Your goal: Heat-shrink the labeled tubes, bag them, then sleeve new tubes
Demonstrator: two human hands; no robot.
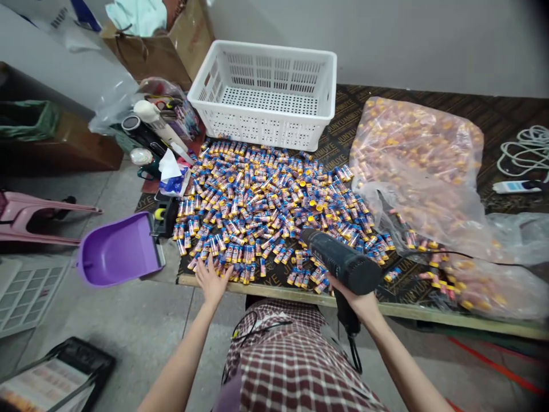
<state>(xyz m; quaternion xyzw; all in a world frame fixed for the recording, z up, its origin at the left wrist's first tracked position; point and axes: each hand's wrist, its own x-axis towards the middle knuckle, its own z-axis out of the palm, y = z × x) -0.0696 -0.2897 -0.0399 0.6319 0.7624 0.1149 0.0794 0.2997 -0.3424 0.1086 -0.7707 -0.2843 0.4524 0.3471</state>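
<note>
Indoors, dark printed tabletop [412, 293], grey floor [158, 320], pale wall [386, 46].

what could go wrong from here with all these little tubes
The small tubes beside the left hand lie near the table's front edge and might roll off if nudged. The black dryer-like tool in the right hand hangs over others; if switched on, it could scatter them.

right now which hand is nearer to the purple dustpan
Left. The left hand is at the small bottles, right of the purple dustpan; the right hand, gripping a black handheld tool, is farther right.
</note>
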